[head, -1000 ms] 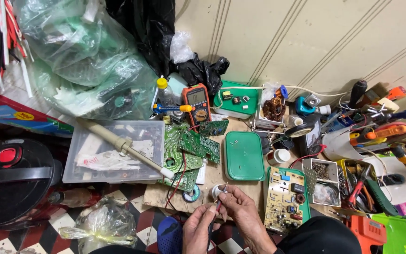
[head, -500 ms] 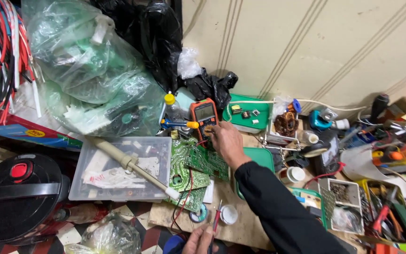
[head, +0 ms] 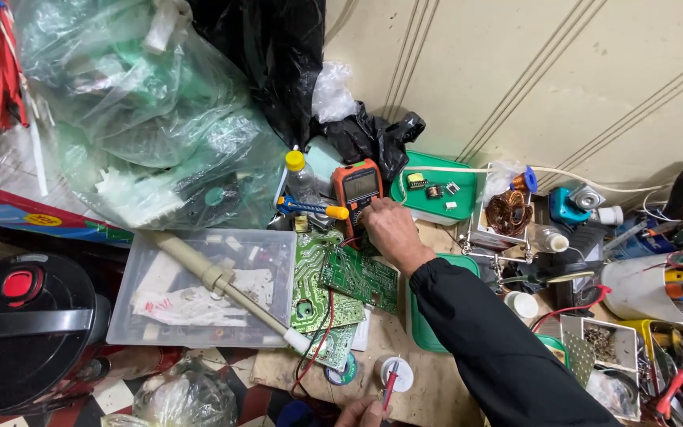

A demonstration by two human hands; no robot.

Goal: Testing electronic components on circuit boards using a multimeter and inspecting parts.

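My right hand (head: 389, 229) reaches forward in a black sleeve, and its fingers are closed on the lower part of an orange multimeter (head: 357, 183), about where the dial is. The meter lies at the back of the bench beside a yellow-capped bottle (head: 300, 178). At the bottom edge my left hand (head: 360, 413) pinches a red test probe (head: 389, 387), tip up, over a white solder reel (head: 398, 370). Between the hands lie two green circuit boards (head: 360, 278), with red and black leads trailing across them.
A clear plastic box (head: 199, 316) with a beige tube (head: 215, 278) across it sits at left, beside a black pot with a red knob (head: 25, 332). Bulging plastic bags (head: 144, 119) fill the back left. Green trays (head: 440, 207), jars and several hand tools (head: 677, 285) crowd the right.
My right hand left the spot near my left hand at the front and stretched up to the multimeter. The left hand now holds the probe alone, and the view has moved closer.
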